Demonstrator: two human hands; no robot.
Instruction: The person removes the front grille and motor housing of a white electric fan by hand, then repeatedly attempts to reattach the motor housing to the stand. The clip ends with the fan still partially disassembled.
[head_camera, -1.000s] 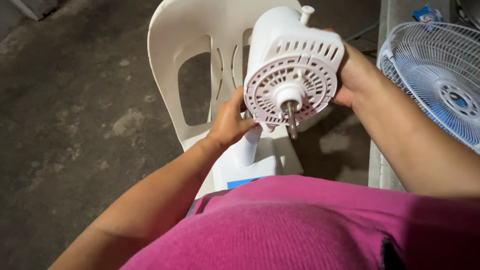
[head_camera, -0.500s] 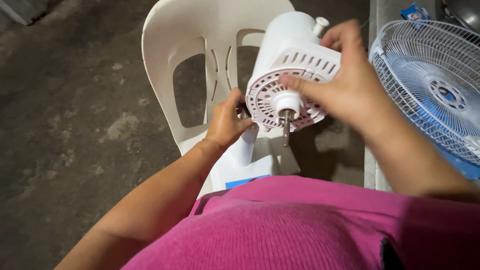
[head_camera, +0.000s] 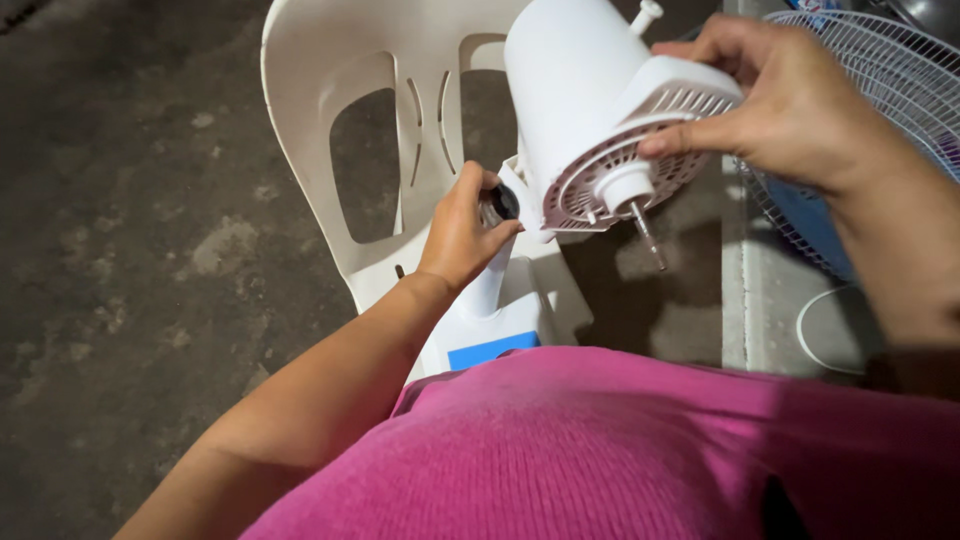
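Note:
A white fan motor housing (head_camera: 585, 90) with a vented front face and a bare metal shaft (head_camera: 648, 238) sits on top of a white stand post (head_camera: 487, 285). My right hand (head_camera: 790, 100) grips the housing's right side near its front rim, thumb across the vents. My left hand (head_camera: 462, 232) pinches a dark knob (head_camera: 497, 205) at the joint where the housing meets the post. The housing is tilted, its shaft pointing down to the right.
A white plastic chair (head_camera: 330, 60) stands behind the fan, holding the fan's base with a blue label (head_camera: 490, 350). A wire fan guard with blue blades (head_camera: 890, 70) lies on a concrete ledge at the right. Grey concrete floor lies at the left.
The housing has swung so that its front face turns down and to the right. My right hand shifted from the front face to the housing's right edge. My left hand stays at the knob.

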